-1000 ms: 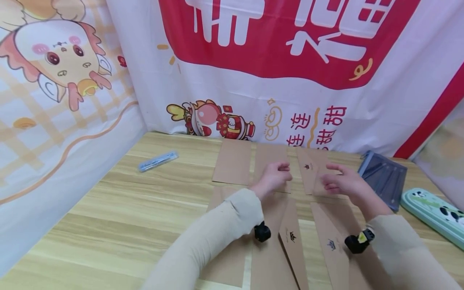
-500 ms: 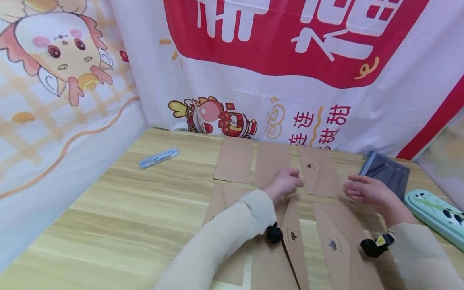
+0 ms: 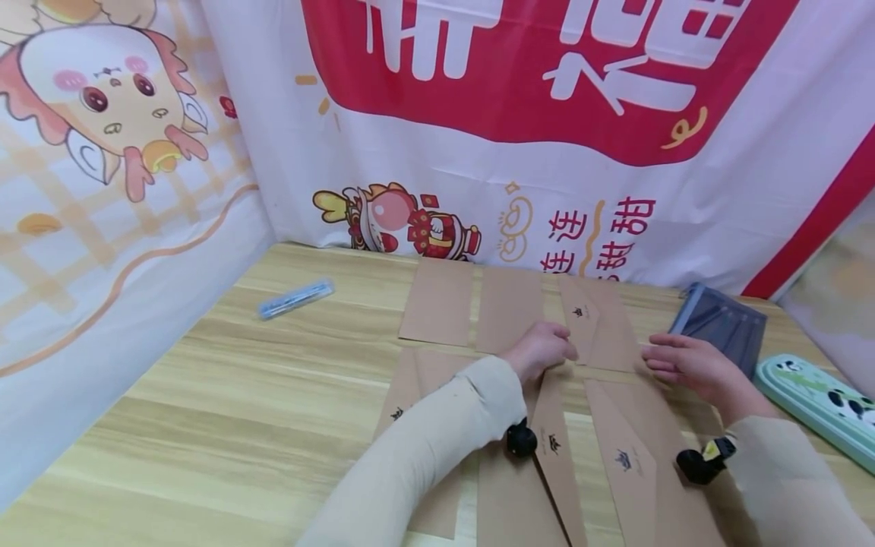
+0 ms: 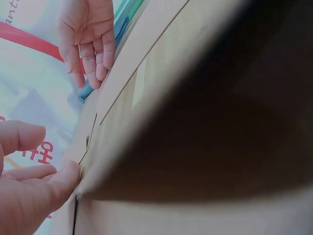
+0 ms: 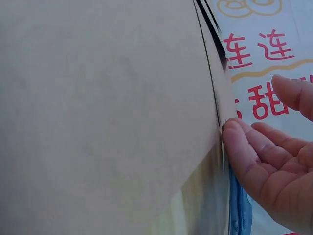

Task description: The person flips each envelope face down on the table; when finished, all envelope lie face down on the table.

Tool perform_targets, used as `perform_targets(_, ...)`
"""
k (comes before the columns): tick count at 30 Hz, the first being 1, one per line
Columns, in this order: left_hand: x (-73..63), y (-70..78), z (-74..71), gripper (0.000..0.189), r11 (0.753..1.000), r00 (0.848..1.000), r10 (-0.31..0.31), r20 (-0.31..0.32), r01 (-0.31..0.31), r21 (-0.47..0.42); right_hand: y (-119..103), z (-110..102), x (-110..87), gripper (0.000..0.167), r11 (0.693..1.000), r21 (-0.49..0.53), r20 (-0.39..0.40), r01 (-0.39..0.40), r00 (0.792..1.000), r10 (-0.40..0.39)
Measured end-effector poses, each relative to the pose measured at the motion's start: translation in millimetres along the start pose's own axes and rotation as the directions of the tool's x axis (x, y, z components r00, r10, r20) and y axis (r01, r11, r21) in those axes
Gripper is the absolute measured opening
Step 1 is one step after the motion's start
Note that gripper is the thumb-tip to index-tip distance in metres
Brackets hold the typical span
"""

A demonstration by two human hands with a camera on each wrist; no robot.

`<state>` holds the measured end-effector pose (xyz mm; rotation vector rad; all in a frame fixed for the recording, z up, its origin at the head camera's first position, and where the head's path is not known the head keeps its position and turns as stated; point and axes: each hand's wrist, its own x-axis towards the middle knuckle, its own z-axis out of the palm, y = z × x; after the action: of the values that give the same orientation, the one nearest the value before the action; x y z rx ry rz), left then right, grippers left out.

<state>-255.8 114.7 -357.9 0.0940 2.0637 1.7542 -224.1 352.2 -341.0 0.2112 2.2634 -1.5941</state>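
Observation:
Brown paper envelopes lie flat in two rows. My left hand point(image 3: 543, 351) has its fingertips at the left lower edge of the back right envelope point(image 3: 618, 334), which bears a small black crown print. On that envelope's other side is my right hand point(image 3: 693, 368), fingers extended right at its right edge. In the left wrist view, thumb and fingers of the left hand point(image 4: 34, 188) are spread apart. The right wrist view has the right hand point(image 5: 279, 161) with its thumb raised away from the fingers. Below my left hand, the front middle envelope point(image 3: 509, 494) has its pointed flap slightly lifted.
The back left point(image 3: 437, 304) and back middle point(image 3: 509, 304) envelopes lie on the wooden table point(image 3: 205, 410). At right are a dark mesh pouch point(image 3: 728, 327) and a green panda pencil case point(image 3: 813, 395). A blue slim packet point(image 3: 295, 299) lies far left. Printed cloth point(image 3: 273, 152) hangs behind.
Both hands have moved right and slightly nearer, from above the back envelopes to either side of the back right one. The envelopes keep their places.

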Motion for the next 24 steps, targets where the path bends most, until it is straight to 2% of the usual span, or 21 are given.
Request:
perform_targets(3,1.1,-0.1,0.2,0.048,1.000,1.000,-0.002,0.011,0.002,0.003,-0.3,1.9,0.7,0.071,1.000,0.019,0.006,0.003,1.000,-0.003)
perform_targets(11,1.6,-0.2,-2.4,0.047,0.997,0.999,0.000,0.045,0.003,-0.079,-0.3,3.7,2.7,0.069,1.000,0.012,-0.003,0.000,1.000,0.000)
perform_targets(19,-4.1,-0.5,-5.2,0.047,0.994,1.000,-0.004,0.017,0.006,-0.111,2.1,6.2,4.4,0.069,0.998,-0.067,-0.002,0.005,1.000,-0.005)
perform_targets(24,-7.2,1.4,-4.2,0.048,0.993,0.998,0.052,-0.018,-0.054,-0.107,1.1,9.3,4.5,0.070,0.996,-0.083,-0.014,0.012,1.000,-0.013)
